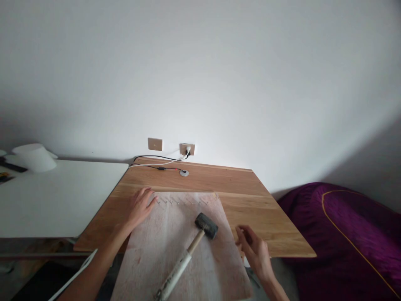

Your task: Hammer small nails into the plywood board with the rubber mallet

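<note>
A pale, worn wooden board [150,255] lies over the table. Several thin nails [171,202] stand in a row along its far end. My left hand [142,205] rests at the board's far left corner, fingers stretched out beside the leftmost nail. On the board lies a rubber mallet [206,225], its black head towards the far end and its light handle towards me; neither hand touches it. Just past the board's right edge, my right hand [255,251] is closed with thumb and fingers pinched together. Whatever may be between those fingertips is too small to tell.
Beneath the board is a wooden table [266,209], its back against the wall. Cables run from a wall socket [187,149] past a round cable grommet [184,172]. A white table [78,188] adjoins on the left. A purple beanbag-like cushion [344,234] sits at the right.
</note>
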`<state>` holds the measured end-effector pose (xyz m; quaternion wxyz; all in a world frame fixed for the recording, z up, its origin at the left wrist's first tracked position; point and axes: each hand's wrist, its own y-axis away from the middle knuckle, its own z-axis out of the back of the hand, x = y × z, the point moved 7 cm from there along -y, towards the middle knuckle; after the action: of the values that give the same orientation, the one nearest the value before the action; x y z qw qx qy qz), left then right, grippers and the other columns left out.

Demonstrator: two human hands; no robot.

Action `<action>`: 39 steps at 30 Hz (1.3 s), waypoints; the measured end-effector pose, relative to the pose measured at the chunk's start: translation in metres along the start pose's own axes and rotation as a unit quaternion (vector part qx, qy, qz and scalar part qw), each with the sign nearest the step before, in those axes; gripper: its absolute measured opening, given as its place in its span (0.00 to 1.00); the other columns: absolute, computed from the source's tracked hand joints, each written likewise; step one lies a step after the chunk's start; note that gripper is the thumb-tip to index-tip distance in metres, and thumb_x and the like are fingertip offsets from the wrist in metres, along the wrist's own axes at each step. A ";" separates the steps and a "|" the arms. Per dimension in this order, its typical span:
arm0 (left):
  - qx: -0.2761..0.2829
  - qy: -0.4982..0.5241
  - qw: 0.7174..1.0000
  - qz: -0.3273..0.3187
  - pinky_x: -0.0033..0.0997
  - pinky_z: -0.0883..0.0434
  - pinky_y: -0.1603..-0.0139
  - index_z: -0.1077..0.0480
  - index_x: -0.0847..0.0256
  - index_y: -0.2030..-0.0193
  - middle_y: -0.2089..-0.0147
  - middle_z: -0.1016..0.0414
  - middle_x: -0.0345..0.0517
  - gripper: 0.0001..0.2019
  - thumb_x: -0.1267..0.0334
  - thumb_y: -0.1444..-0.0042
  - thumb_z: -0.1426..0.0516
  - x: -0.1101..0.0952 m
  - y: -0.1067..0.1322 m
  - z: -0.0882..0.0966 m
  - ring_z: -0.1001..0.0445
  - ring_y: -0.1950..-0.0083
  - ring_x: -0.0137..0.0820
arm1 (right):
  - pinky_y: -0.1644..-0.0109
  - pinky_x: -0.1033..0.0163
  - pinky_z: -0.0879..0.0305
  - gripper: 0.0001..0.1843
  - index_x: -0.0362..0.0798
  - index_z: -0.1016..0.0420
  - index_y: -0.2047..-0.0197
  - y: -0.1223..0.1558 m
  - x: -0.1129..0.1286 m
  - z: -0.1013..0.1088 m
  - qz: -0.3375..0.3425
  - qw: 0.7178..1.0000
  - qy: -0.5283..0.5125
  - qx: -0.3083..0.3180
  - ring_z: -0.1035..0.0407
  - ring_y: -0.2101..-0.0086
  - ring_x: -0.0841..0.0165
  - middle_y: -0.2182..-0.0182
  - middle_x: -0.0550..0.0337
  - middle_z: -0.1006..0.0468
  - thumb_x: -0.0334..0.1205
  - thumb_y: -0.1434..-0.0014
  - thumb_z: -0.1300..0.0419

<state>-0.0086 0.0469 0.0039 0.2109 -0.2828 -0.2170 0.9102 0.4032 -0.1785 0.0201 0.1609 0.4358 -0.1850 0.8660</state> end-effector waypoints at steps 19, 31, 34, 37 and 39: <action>0.091 0.181 0.976 -0.077 0.38 0.26 0.47 0.20 0.56 0.56 0.57 0.18 0.46 0.10 0.70 0.36 0.43 -0.025 0.009 -0.011 0.22 0.53 0.37 | 0.60 0.60 0.27 0.20 0.48 0.20 0.59 -0.093 0.049 -0.118 0.164 0.983 0.052 0.072 0.25 0.68 0.63 0.66 0.54 0.19 0.56 0.35 0.43; 0.140 0.073 0.982 -0.107 0.38 0.29 0.48 0.20 0.55 0.62 0.61 0.20 0.44 0.07 0.67 0.35 0.41 -0.032 -0.003 -0.005 0.23 0.55 0.38 | 0.64 0.62 0.28 0.16 0.49 0.20 0.61 -0.099 0.034 -0.120 0.156 0.983 0.088 0.031 0.27 0.73 0.66 0.70 0.57 0.21 0.50 0.40 0.43; 0.139 0.084 0.982 -0.093 0.35 0.30 0.50 0.23 0.56 0.65 0.63 0.22 0.43 0.07 0.64 0.34 0.40 -0.036 -0.008 -0.002 0.24 0.57 0.36 | 0.64 0.62 0.28 0.16 0.49 0.20 0.61 -0.098 0.036 -0.119 0.155 0.983 0.089 0.028 0.28 0.73 0.66 0.70 0.57 0.22 0.51 0.40 0.43; 0.133 0.089 0.984 -0.079 0.34 0.31 0.53 0.25 0.57 0.66 0.65 0.24 0.42 0.08 0.61 0.34 0.39 -0.044 -0.011 0.002 0.25 0.60 0.35 | 0.64 0.61 0.28 0.17 0.49 0.20 0.62 -0.098 0.037 -0.118 0.155 0.983 0.092 0.026 0.28 0.73 0.66 0.70 0.57 0.22 0.52 0.40 0.43; 0.137 0.093 0.982 -0.087 0.34 0.31 0.53 0.26 0.57 0.67 0.65 0.25 0.42 0.09 0.61 0.34 0.39 -0.053 -0.010 0.004 0.26 0.59 0.35 | 0.64 0.61 0.28 0.17 0.49 0.20 0.62 -0.098 0.036 -0.118 0.155 0.983 0.094 0.025 0.27 0.73 0.65 0.70 0.57 0.22 0.52 0.40 0.43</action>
<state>0.0311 0.0274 0.0343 0.3453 -0.3149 -0.0933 0.8792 0.3436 -0.0331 0.0023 0.0306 0.3224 -0.2130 0.9218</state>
